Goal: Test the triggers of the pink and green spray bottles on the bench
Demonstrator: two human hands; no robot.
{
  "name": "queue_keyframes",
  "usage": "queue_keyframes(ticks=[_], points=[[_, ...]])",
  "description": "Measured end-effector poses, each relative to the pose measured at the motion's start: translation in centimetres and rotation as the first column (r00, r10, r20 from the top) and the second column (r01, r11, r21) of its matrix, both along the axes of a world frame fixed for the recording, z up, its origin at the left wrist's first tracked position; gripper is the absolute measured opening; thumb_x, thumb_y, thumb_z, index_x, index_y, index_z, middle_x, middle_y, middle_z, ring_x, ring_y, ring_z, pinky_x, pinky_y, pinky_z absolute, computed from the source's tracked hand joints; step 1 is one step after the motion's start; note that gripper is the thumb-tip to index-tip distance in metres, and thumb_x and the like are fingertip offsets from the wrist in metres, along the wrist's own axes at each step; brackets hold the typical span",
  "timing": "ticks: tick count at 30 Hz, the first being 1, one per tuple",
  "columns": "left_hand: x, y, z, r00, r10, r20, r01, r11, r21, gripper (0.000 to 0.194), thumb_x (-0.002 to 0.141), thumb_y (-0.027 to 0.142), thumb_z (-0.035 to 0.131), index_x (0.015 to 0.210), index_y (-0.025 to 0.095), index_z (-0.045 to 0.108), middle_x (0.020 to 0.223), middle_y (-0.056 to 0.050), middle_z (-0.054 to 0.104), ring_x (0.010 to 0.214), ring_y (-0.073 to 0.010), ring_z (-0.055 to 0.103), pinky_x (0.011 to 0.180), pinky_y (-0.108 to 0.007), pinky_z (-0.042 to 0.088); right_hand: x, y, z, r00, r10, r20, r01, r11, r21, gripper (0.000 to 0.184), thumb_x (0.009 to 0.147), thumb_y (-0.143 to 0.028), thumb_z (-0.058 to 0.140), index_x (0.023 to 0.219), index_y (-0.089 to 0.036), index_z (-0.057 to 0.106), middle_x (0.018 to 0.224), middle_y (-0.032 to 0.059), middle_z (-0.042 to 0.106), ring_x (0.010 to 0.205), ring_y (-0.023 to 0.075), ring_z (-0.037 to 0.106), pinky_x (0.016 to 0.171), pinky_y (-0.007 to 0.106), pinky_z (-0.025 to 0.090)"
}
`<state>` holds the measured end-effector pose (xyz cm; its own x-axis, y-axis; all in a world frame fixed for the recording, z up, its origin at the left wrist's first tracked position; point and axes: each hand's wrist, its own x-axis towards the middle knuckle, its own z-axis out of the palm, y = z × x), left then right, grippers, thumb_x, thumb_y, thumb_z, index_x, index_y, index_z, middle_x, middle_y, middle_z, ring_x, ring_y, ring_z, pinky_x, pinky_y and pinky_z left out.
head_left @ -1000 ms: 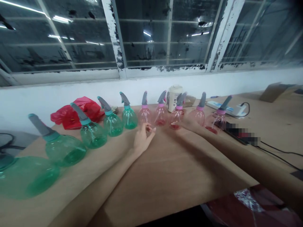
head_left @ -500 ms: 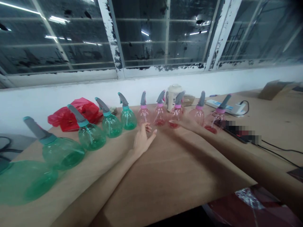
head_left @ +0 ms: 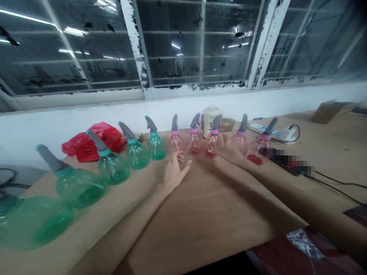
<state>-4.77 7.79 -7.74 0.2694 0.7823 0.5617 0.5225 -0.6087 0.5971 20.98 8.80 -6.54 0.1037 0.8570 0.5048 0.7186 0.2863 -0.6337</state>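
Note:
Near the front of the pink bottles is my left hand (head_left: 175,170), its thumb spread from loosely curled fingers and nothing in it. The closest thing to it is a pink spray bottle (head_left: 174,139) with a grey trigger head. My right hand (head_left: 231,152) is at the right side of another pink spray bottle (head_left: 212,144), thumb in front of its base and fingers apart from the thumb. Whether it touches that bottle is unclear. Between these stands a third pink bottle (head_left: 195,142). Further right are a pink bottle (head_left: 238,142) and one with red liquid (head_left: 256,151).
Several green spray bottles (head_left: 114,168) curve along the left of the brown table (head_left: 195,221). A red plastic bag (head_left: 97,141) lies behind them. At the back are a white cup (head_left: 210,114), a power strip (head_left: 275,133) and a dark device (head_left: 282,160) with cables.
My right hand has drawn slightly to the right along the pink bottle, its thumb covering less of the base. My left hand is nearly still. The view has shifted slightly.

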Motion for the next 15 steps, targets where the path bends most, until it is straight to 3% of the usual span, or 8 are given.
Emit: queue_keyframes(ticks=[2, 5, 8, 11, 15], points=[[0.0, 0.0, 0.0, 1.000, 0.001, -0.005, -0.001, 1.000, -0.002, 0.038, 0.084, 0.036, 0.057, 0.113, 0.020, 0.040, 0.100, -0.007, 0.059, 0.085, -0.0191, 0.063, 0.078, -0.037, 0.051, 0.7, -1.5, 0.0, 0.999, -0.021, -0.046, 0.022, 1.000, 0.007, 0.076, 0.064, -0.058, 0.071, 0.123, -0.019, 0.043, 0.123, 0.0180, 0.055, 0.115, 0.0363, 0.055, 0.090, 0.051, 0.050], [0.1, 0.0, 0.0, 1.000, 0.003, -0.013, -0.003, 1.000, -0.008, 0.039, 0.084, 0.037, 0.058, 0.113, 0.020, 0.040, 0.100, -0.007, 0.060, 0.085, -0.0198, 0.064, 0.078, -0.038, 0.051, 2.5, -4.2, 0.4, 0.994, -0.044, -0.102, 0.045, 0.999, 0.003, 0.056, 0.072, -0.059, 0.063, 0.109, -0.018, 0.051, 0.104, 0.0143, 0.065, 0.093, 0.0287, 0.066, 0.078, 0.043, 0.057], [0.1, -0.1, 0.1, 1.000, -0.001, -0.021, 0.001, 1.000, -0.008, 0.040, 0.083, 0.037, 0.058, 0.114, 0.020, 0.040, 0.100, -0.007, 0.061, 0.085, -0.0202, 0.064, 0.076, -0.037, 0.051, 4.5, -6.3, 1.5, 0.981, -0.144, -0.131, 0.148, 0.989, 0.017, 0.044, 0.076, -0.058, 0.059, 0.096, -0.018, 0.056, 0.095, 0.0136, 0.067, 0.082, 0.0270, 0.068, 0.073, 0.043, 0.057], [0.1, -0.1, 0.1, 1.000, -0.006, -0.028, 0.006, 1.000, -0.003, 0.040, 0.083, 0.036, 0.058, 0.114, 0.019, 0.040, 0.100, -0.008, 0.061, 0.085, -0.0205, 0.064, 0.076, -0.037, 0.051, 5.8, -6.9, 2.6, 0.943, -0.321, -0.093, 0.323, 0.946, 0.008, 0.045, 0.074, -0.053, 0.061, 0.099, -0.015, 0.058, 0.099, 0.0166, 0.068, 0.079, 0.0290, 0.067, 0.073, 0.047, 0.055], [0.1, 0.1, 0.2, 0.999, -0.010, -0.037, 0.010, 1.000, 0.001, 0.039, 0.084, 0.036, 0.058, 0.114, 0.017, 0.040, 0.099, -0.008, 0.060, 0.084, -0.0209, 0.064, 0.077, -0.039, 0.051, 6.0, -5.5, 3.5, 0.893, -0.448, 0.044, 0.450, 0.891, -0.055, 0.058, 0.072, -0.048, 0.065, 0.114, -0.008, 0.055, 0.110, 0.0212, 0.066, 0.088, 0.0340, 0.066, 0.085, 0.053, 0.049]])
